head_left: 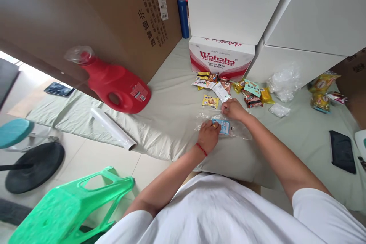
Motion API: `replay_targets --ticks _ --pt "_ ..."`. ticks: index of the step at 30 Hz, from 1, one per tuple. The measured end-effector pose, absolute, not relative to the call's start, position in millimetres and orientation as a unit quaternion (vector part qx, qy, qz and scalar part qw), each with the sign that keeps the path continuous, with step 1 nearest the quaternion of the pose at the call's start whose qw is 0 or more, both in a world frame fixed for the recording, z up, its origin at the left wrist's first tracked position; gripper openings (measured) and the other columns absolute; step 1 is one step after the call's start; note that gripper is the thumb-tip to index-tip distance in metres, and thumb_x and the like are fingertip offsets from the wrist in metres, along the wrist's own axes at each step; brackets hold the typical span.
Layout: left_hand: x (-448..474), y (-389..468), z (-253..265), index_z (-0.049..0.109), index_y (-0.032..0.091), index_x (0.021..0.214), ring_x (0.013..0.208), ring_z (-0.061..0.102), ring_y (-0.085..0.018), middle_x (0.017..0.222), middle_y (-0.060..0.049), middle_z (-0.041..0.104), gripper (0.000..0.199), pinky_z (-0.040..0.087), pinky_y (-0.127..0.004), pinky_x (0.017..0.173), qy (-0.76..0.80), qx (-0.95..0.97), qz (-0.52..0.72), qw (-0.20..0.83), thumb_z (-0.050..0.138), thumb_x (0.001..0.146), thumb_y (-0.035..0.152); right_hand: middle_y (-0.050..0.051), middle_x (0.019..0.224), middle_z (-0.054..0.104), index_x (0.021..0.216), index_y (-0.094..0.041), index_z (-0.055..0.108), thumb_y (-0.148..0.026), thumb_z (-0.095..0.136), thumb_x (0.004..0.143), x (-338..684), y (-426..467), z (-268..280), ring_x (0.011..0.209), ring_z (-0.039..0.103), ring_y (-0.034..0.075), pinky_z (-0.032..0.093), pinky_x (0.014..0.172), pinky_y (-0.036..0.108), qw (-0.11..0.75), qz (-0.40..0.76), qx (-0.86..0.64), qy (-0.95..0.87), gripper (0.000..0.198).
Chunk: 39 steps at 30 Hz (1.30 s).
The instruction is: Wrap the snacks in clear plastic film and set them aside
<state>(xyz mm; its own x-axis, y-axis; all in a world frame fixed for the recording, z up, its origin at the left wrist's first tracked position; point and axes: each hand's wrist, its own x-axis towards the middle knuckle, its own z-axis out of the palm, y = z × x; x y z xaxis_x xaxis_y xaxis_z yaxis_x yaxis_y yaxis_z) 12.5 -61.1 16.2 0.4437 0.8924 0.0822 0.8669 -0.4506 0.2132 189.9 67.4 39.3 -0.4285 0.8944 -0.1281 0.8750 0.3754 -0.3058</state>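
Note:
A clear plastic bag (241,131) lies flat on the cloth in front of me, with a small blue packet (225,127) inside or under its film. My left hand (208,136), wearing a ring and a red cord bracelet, is closed on the bag's left part, its fingertips against the packet. At the bag's far edge my right hand (234,109) is closed, fingers pinched together on the film. Just beyond are a yellow snack packet (210,101) and a white packet (221,92). A pile of small wrapped snacks (203,75) lies farther back.
A Wahaba-like printed carton (220,59) stands behind the snacks under white boxes (237,4). More snacks (253,101) and crumpled clear plastic (286,82) lie right. A black pouch (342,151) is far right. Leftward are a red jug (120,84), a film roll (113,127) and a green stool (57,206).

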Motion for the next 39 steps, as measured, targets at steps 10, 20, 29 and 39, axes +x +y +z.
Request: replay_targets --ticks 10,20,29,39 --pt "10.2 -67.1 4.5 0.077 0.024 0.117 0.103 0.062 -0.029 0.104 -0.013 0.072 0.032 0.048 -0.044 0.083 0.562 0.814 0.126 0.074 0.048 0.104 0.021 0.006 0.094 0.064 0.127 -0.024 0.073 -0.019 0.043 0.103 207.1 -23.6 42.0 0.079 0.062 0.018 0.044 0.071 0.027 0.085 0.223 -0.392 -0.888 0.038" --pt "-22.8 -53.8 -15.3 0.08 0.024 0.119 0.087 0.061 -0.022 0.082 -0.006 0.067 0.027 0.052 -0.035 0.082 0.554 0.748 0.269 0.247 0.062 0.1 0.024 0.01 0.102 0.068 0.16 -0.018 0.041 -0.021 0.048 0.101 205.7 -50.8 -4.7 0.09 0.064 0.023 0.055 0.086 0.038 0.208 0.3 -0.454 -0.813 0.06" --pt "-20.1 -58.0 -18.3 0.081 0.025 0.111 0.084 0.055 -0.024 0.076 -0.004 0.065 0.022 0.048 -0.038 0.083 0.574 0.718 0.321 0.229 0.068 0.093 0.026 0.005 0.097 0.055 0.131 -0.029 0.075 -0.005 0.051 0.095 207.7 -47.7 -1.3 0.084 0.057 0.017 0.048 0.08 0.029 0.159 0.312 -0.376 -0.858 0.05" --pt "-29.9 -27.9 9.1 0.064 0.021 0.11 0.114 0.059 -0.026 0.116 -0.012 0.066 0.021 0.045 -0.046 0.108 0.677 0.511 0.508 0.149 0.057 0.094 0.032 0.007 0.099 0.055 0.135 -0.026 0.072 -0.001 0.05 0.095 198.6 -53.4 10.0 0.088 0.055 0.019 0.043 0.08 0.028 0.103 0.278 -0.406 -0.865 0.053"
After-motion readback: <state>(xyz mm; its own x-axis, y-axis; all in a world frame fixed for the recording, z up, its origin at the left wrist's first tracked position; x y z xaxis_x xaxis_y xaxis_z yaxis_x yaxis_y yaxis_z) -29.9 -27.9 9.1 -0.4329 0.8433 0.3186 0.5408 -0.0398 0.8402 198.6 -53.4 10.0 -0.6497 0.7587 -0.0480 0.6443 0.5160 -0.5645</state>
